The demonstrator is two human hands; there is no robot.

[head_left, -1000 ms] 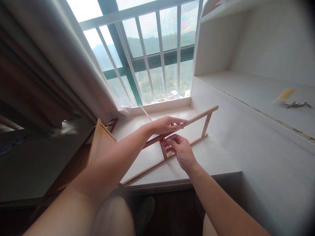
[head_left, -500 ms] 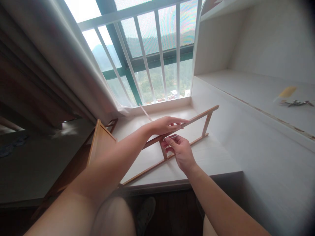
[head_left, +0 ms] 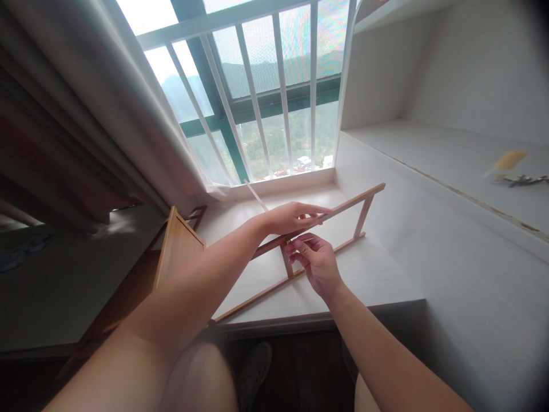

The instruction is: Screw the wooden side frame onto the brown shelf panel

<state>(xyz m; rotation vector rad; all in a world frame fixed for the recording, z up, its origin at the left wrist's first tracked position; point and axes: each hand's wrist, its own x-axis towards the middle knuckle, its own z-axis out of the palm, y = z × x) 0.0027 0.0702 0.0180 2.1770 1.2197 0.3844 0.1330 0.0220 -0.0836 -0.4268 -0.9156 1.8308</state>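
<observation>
A slim wooden ladder-like frame (head_left: 266, 247) stands on its side on the white window ledge, its long rail raised toward my hands. My left hand (head_left: 295, 218) lies over that upper rail with its fingers stretched out along it. Just below, my right hand (head_left: 315, 260) is closed in a pinch around a small thin metal tool (head_left: 289, 242), whose exact kind is hard to make out. Its tip is at the joint where the middle crosspiece (head_left: 287, 263) meets the upper rail. The fingers hide part of this joint.
A wooden panelled piece (head_left: 178, 246) stands left of the ledge (head_left: 364, 280), near the grey curtain (head_left: 107, 103). White bars (head_left: 283, 86) cross the window behind. Metal hardware (head_left: 521, 181) and a yellow item (head_left: 510, 159) lie on the right shelf (head_left: 450, 149).
The view has shifted slightly. Both hands keep nearly the same place on the frame; the right fingers have turned a little around the small metal tool.
</observation>
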